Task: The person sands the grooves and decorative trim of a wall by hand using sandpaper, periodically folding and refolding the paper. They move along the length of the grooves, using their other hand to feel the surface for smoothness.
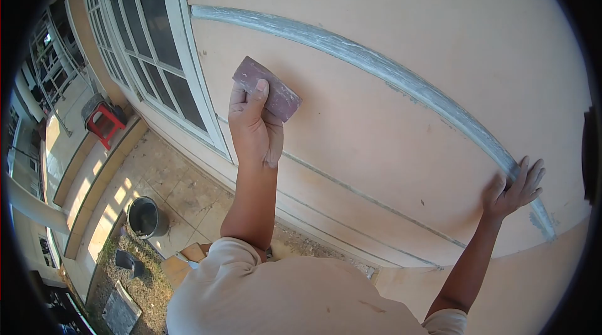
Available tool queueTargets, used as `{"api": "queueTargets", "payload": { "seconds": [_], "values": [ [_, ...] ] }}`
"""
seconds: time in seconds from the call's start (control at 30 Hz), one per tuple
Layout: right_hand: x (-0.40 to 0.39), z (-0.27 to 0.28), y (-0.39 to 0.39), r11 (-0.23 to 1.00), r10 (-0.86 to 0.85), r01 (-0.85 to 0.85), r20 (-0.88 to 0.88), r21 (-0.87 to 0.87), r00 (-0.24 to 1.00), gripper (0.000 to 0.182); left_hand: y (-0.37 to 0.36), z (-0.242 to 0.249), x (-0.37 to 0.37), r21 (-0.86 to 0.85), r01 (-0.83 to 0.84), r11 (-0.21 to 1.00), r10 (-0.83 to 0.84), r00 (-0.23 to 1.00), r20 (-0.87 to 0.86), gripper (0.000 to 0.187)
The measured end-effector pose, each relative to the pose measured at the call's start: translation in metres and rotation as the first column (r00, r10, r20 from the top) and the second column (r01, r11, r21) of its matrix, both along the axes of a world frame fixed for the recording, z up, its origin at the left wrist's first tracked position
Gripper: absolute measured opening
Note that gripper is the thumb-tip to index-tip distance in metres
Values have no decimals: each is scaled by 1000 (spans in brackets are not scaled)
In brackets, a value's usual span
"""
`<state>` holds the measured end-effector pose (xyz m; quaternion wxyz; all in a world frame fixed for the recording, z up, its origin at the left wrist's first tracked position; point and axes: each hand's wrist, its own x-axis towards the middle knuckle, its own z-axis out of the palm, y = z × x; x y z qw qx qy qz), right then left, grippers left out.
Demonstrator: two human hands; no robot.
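Note:
My left hand (256,118) is raised in front of the wall, its thumb pressed against a folded piece of sandpaper (276,93). The sandpaper is purplish-brown with whitish dust and scuffs on its face. Across the peach wall (351,122) curves a raised grey-white moulding strip (376,62), its surface streaked and worn. Toward the strip's lower right end, my right hand (517,189) lies over it with fingers spread. Pale dust covers the fingers of both hands.
A white-framed window (147,27) borders the wall on the left. On the steps is a red plastic stool (105,125). Below stand a black bucket (147,217) and a smaller dark container (128,263), near a flat grey board (121,311) on the ground.

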<state>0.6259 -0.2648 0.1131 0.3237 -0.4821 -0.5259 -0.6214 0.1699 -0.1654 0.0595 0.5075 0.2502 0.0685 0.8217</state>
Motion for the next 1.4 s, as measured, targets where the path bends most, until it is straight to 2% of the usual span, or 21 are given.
{"api": "queueTargets", "payload": {
  "seconds": [0.03, 0.07, 0.1, 0.13, 0.17, 0.2, 0.23, 0.3, 0.33, 0.37, 0.43, 0.53, 0.67, 0.77, 0.83, 0.93, 1.4],
  "values": [
    [1, -1, 0, 1000, 1, -1, -3, 1, 1000, 65, 5, 1, -7, 1, -1, 1000, 1, 1000, -3, 28],
    [1, -1, -1, 1000, -2, 2, -6, -3, 1000, 65, 12, 1, -15, 60, -279, 958, 285, 949, -133, 24],
    [1, -1, -1, 1000, -5, 5, -10, -5, 1000, 65, 19, 4, -22, 155, -524, 838, 546, 804, -236, 22],
    [1, -1, -1, 1000, -4, 4, -15, -1, 1000, 65, 24, 10, -29, 162, -524, 836, 548, 802, -238, 22],
    [0, -1, -1, 1000, -4, 4, -13, -3, 1000, 65, 28, 17, -35, 346, -655, 672, 732, 514, -448, 19],
    [-1, -1, -1, 1000, -4, 4, -12, -6, 1000, 65, 33, 25, -41, 555, -676, 486, 822, 137, -552, 18],
    [-1, -1, -1, 1000, -3, 3, -16, -3, 1000, 65, 39, 31, -47, 559, -674, 483, 824, 134, -551, 18],
    [1, -2, -1, 1000, 2, -2, -8, -6, 1000, 65, 49, 42, -57, 849, -431, 307, 839, -298, -455, 24],
    [1, -2, -1, 1000, 1, -1, -13, -5, 1000, 65, 52, 47, -60, 877, -380, 295, 831, -351, -432, 27],
    [1, -2, -1, 1000, -3, 3, -9, -5, 1000, 64, 52, 52, -62, 879, -374, 295, 832, -351, -429, 27],
    [1, -2, -2, 1000, -14, 14, -13, -7, 1000, 64, 51, 63, -64, 915, -302, 266, 781, -489, -389, 25],
    [2, -2, -2, 1000, -8, 8, -11, -6, 1000, 63, 53, 69, -68, 897, -276, 345, 741, -506, -441, 25],
    [6, -2, -3, 1000, -7, 7, -3, -11, 1000, 63, 51, 77, -70, 891, -235, 388, 721, -524, -452, 26],
    [6, -3, -3, 1000, -6, 5, -6, -9, 1000, 62, 51, 81, -71, 860, -237, 451, 696, -510, -505, 24],
    [5, -3, -3, 1000, -10, 10, -11, -5, 1000, 62, 50, 83, -69, 813, -275, 514, 682, -443, -582, 21],
    [2, -3, -2, 1000, 1, -1, -22, 0, 1000, 62, 56, 81, -72, 817, -270, 510, 723, -380, -577, 19],
    [-7, -1, -2, 999, 28, -27, -25, 22, 999, 61, 57, 83, -65, 811, -255, 526, 746, -320, -584, 18]
  ]
}}
